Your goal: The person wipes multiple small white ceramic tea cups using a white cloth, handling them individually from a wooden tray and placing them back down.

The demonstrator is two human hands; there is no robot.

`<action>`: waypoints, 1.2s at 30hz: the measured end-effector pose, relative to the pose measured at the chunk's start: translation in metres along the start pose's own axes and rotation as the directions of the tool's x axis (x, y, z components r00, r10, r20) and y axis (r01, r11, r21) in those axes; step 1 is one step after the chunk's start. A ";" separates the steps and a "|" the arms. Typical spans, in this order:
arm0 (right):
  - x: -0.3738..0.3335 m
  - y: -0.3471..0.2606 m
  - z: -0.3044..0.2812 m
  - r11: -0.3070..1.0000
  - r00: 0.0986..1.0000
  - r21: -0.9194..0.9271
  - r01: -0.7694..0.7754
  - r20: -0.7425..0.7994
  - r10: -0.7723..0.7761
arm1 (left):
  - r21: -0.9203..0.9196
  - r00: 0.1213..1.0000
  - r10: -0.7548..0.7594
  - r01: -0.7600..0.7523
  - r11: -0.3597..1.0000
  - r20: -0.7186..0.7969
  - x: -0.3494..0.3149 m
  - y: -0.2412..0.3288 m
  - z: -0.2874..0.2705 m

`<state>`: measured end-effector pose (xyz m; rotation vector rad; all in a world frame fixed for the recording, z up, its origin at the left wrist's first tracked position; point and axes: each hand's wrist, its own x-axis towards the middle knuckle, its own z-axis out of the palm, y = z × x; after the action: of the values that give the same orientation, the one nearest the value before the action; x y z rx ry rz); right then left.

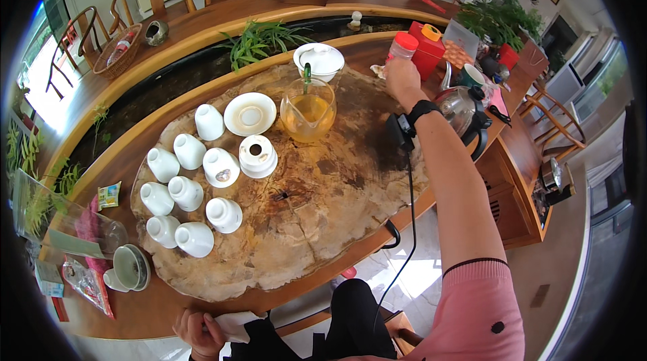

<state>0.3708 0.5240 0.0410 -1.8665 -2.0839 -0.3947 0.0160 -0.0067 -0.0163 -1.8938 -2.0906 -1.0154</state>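
Note:
My right hand (402, 78) reaches to the far right of the tea table, its fingers closed round a small jar with a red lid (406, 40). Down at the near edge, my left hand (200, 333) is closed on a white tissue (236, 325). Between them lies a wooden slab (317, 213). A glass pitcher of amber tea (308, 118) stands on it, with a white lidded bowl (319, 59) behind. Left of the pitcher are a white saucer (250, 114), a white strainer stand (257, 156) and several upturned white cups (186, 193).
Beside my right hand are a red tin (426, 51) and a glass kettle (455, 108). A black cable (412, 226) hangs from my wrist device. Stacked bowls (131, 268) and plastic packets (87, 280) sit at the near left. A planted trough (202, 68) curves behind the slab.

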 end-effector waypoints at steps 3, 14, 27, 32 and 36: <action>0.014 -0.001 0.009 0.997 0.997 0.025 0.076 0.021 -0.077 | 0.007 1.000 -0.005 0.005 1.000 -0.010 -0.003 0.003 -0.002; 0.005 0.003 -0.013 0.942 0.942 0.132 0.308 0.096 -0.322 | -0.014 1.000 -0.030 0.030 0.999 0.007 0.007 0.006 -0.001; 0.030 -0.011 0.004 0.993 0.994 0.081 0.086 0.068 -0.091 | 0.004 0.999 -0.003 0.004 1.000 -0.051 0.001 0.004 0.004; 0.025 -0.017 -0.002 0.866 0.862 -0.043 0.498 0.140 -0.488 | -0.022 0.999 0.007 -0.007 1.000 -0.042 0.000 0.000 0.003; 0.025 -0.016 -0.004 0.927 0.907 0.036 0.373 0.197 -0.372 | -0.020 1.000 -0.019 0.019 1.000 -0.011 0.003 0.002 0.001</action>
<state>0.3522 0.5432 0.0546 -1.5562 -2.5874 -0.3037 0.0172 -0.0041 -0.0147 -1.8765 -2.1040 -1.0528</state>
